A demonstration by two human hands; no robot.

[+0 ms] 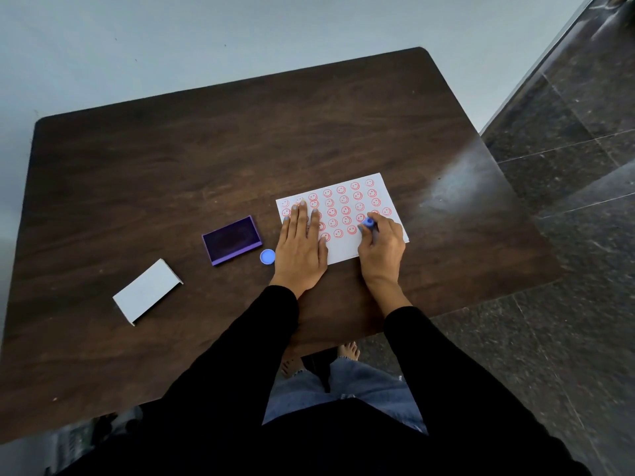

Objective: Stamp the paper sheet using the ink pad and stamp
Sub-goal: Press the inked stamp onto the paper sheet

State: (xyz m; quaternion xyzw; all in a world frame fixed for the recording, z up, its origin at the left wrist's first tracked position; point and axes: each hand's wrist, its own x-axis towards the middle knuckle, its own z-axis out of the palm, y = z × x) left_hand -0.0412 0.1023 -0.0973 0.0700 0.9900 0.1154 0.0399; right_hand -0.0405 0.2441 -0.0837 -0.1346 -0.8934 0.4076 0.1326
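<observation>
On the dark wooden table (206, 149), the paper sheet (343, 214), covered in rows of red smiley prints, is pinned flat under the spread, empty left hand (302, 249). A blue stamp (368, 222) is gripped in the closed right hand (381, 249) and held against the sheet's right part. The purple ink pad (231, 239) is seen left of the sheet, a blue cap (267, 257) just beside the left hand, and a white lid (147, 292) further left.

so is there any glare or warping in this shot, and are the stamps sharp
Head view: a pale glare patch on the table right of the paper sheet; wide-angle bending curves the table edges; the red smiley stamps read clearly, while the floor at lower right smears.
</observation>
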